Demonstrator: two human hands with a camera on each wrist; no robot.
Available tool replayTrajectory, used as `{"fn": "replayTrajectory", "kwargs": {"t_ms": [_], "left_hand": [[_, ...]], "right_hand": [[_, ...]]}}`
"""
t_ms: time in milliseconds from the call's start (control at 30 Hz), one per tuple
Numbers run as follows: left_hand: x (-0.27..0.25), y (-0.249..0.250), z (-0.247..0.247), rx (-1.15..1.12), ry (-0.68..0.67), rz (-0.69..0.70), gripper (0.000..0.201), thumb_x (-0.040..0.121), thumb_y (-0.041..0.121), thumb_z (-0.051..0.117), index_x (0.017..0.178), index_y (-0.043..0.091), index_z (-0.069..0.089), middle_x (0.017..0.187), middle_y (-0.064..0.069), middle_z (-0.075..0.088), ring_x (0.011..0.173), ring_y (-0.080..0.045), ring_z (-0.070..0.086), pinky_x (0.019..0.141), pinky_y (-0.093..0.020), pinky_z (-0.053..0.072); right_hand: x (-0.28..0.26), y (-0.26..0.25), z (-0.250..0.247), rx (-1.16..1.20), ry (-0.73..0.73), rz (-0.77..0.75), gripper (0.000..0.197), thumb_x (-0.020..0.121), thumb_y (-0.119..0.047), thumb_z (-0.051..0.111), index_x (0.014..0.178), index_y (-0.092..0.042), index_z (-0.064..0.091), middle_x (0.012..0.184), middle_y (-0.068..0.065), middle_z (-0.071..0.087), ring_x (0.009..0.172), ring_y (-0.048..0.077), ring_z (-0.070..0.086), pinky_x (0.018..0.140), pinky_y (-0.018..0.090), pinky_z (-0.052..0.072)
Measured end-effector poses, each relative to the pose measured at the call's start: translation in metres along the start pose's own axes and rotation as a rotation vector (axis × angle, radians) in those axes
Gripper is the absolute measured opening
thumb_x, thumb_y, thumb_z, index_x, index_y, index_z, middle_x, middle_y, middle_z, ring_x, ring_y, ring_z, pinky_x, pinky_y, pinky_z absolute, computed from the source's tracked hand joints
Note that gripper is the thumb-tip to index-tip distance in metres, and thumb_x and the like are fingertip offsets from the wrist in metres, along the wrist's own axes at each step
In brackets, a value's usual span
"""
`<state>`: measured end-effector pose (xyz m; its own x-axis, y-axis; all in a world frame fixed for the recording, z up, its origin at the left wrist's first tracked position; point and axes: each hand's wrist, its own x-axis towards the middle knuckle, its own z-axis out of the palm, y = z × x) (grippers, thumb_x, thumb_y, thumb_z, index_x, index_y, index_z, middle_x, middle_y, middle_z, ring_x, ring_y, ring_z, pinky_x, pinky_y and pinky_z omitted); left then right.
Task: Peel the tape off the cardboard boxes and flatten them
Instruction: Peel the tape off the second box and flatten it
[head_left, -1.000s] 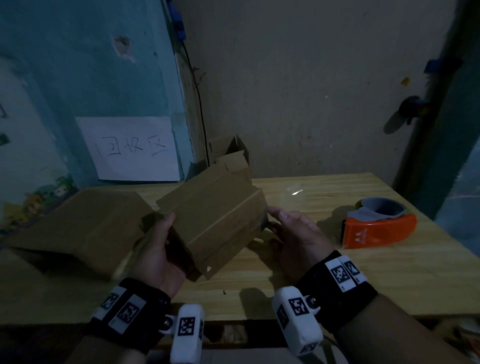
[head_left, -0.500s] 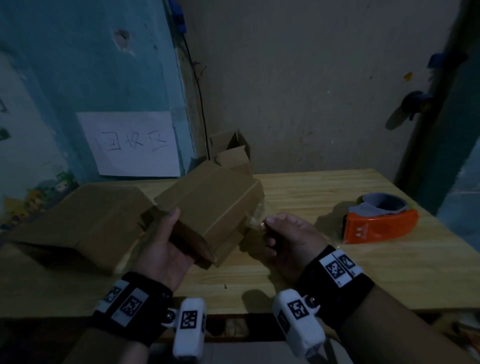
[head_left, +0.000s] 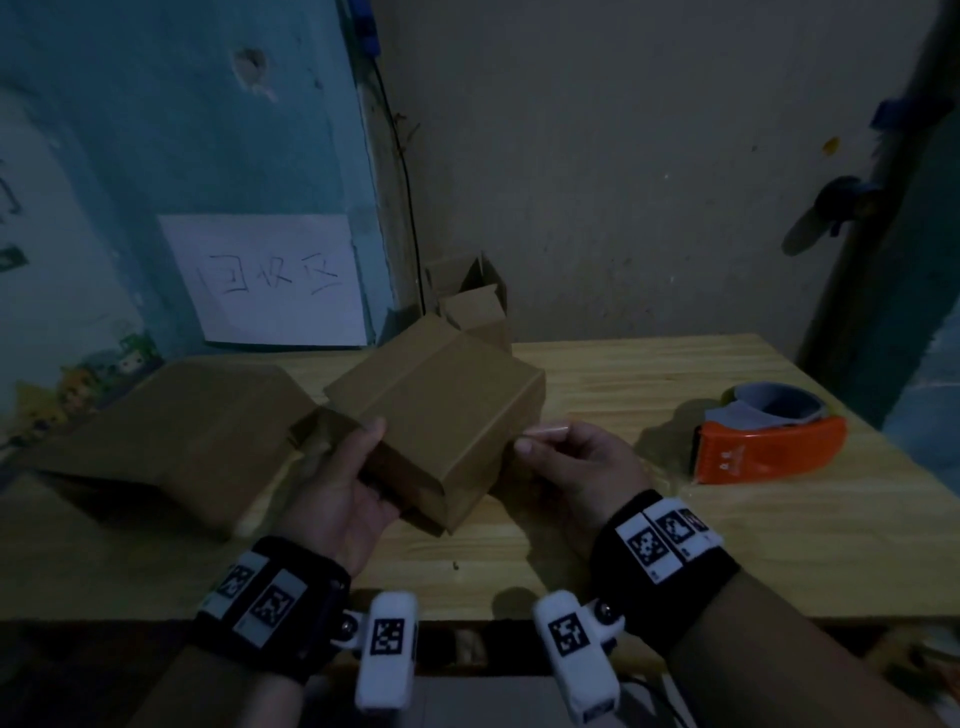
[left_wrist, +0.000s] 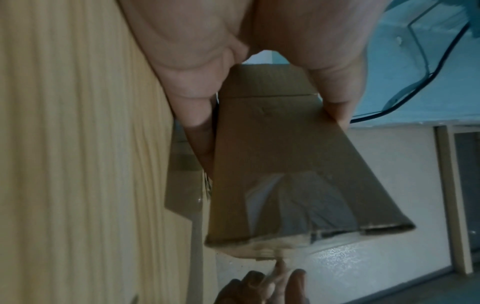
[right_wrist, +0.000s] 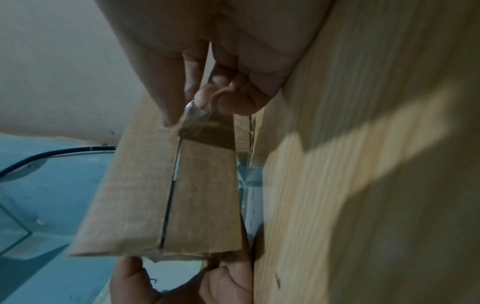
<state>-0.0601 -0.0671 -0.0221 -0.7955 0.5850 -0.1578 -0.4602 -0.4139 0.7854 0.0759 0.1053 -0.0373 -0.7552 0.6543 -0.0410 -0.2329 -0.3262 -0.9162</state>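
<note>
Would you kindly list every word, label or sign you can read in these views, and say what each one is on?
"回收区": handwritten on the white paper sheet stuck to the blue wall.
Pale mark on the orange tape dispenser: too small and dim to read.
Square black-and-white code markers on the wristbands: patterns, not text.
Held cardboard box: no print visible.

Cardboard box (head_left: 441, 410) held above the table (head_left: 649, 519), between left hand (head_left: 343, 488) and right hand (head_left: 576, 462); tape end (head_left: 545, 431) pinched at its right edge. Second box (head_left: 176, 431) to the left, small box (head_left: 475, 306) behind, tape dispenser (head_left: 769, 436) well to the right.
</note>
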Motion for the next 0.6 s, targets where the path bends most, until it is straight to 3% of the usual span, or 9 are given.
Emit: {"fn": "replayTrajectory", "kwargs": {"t_ms": [100,200,333,433,500,600], "left_hand": [[0.002,-0.0015,-0.0032,-0.006,0.01,0.007,0.073,0.077,0.028,0.076,0.145,0.01,0.053,0.129,-0.015,0.073,0.112,-0.03,0.073,0.073,-0.045,0.064],[0.0039,-0.0032,-0.0058,0.003,0.008,0.017,0.077,0.079,0.023,0.084,0.147,0.008,0.05,0.13,-0.017,0.072,0.115,-0.032,0.072,0.075,-0.045,0.063],[0.0059,-0.0054,-0.0071,-0.004,0.015,0.045,0.078,0.076,0.02,0.085,0.145,0.007,0.05,0.127,-0.018,0.073,0.109,-0.03,0.075,0.075,-0.045,0.063],[0.0048,-0.005,-0.0066,-0.055,-0.009,0.05,0.067,0.078,0.028,0.075,0.14,0.01,0.056,0.123,-0.013,0.076,0.101,-0.026,0.077,0.068,-0.044,0.064],[0.004,-0.0039,-0.007,-0.079,-0.018,0.048,0.066,0.078,0.032,0.072,0.139,0.011,0.058,0.125,-0.012,0.075,0.101,-0.025,0.077,0.069,-0.045,0.065],[0.0047,-0.0039,-0.0072,-0.072,-0.022,0.048,0.069,0.077,0.033,0.073,0.141,0.011,0.057,0.131,-0.013,0.072,0.106,-0.026,0.076,0.071,-0.045,0.065]], "right_hand": [[0.003,0.0014,-0.0014,-0.021,0.049,-0.018,0.015,0.071,-0.011,0.081,0.083,-0.007,0.072,0.083,0.016,0.07,0.072,0.028,0.066,0.061,0.037,0.057],[0.0029,0.0022,-0.0003,0.003,0.097,-0.025,0.021,0.077,-0.004,0.078,0.095,-0.001,0.068,0.081,0.016,0.066,0.06,0.024,0.062,0.053,0.032,0.054],[0.0027,0.0028,-0.0026,-0.069,0.119,-0.014,0.02,0.073,-0.007,0.083,0.09,-0.01,0.073,0.084,0.01,0.076,0.072,0.026,0.069,0.059,0.035,0.056],[-0.0007,0.0012,-0.0011,-0.037,0.08,0.008,0.018,0.074,-0.004,0.081,0.091,-0.008,0.074,0.091,0.016,0.077,0.081,0.036,0.074,0.074,0.053,0.06],[-0.0024,-0.0003,-0.0002,-0.043,0.049,0.023,0.014,0.075,-0.003,0.08,0.086,-0.006,0.072,0.085,0.018,0.076,0.072,0.035,0.073,0.076,0.061,0.058],[-0.0043,-0.0009,0.0007,-0.092,-0.003,0.009,0.01,0.077,-0.005,0.079,0.076,-0.009,0.07,0.07,0.016,0.069,0.052,0.025,0.055,0.075,0.056,0.052]]}}
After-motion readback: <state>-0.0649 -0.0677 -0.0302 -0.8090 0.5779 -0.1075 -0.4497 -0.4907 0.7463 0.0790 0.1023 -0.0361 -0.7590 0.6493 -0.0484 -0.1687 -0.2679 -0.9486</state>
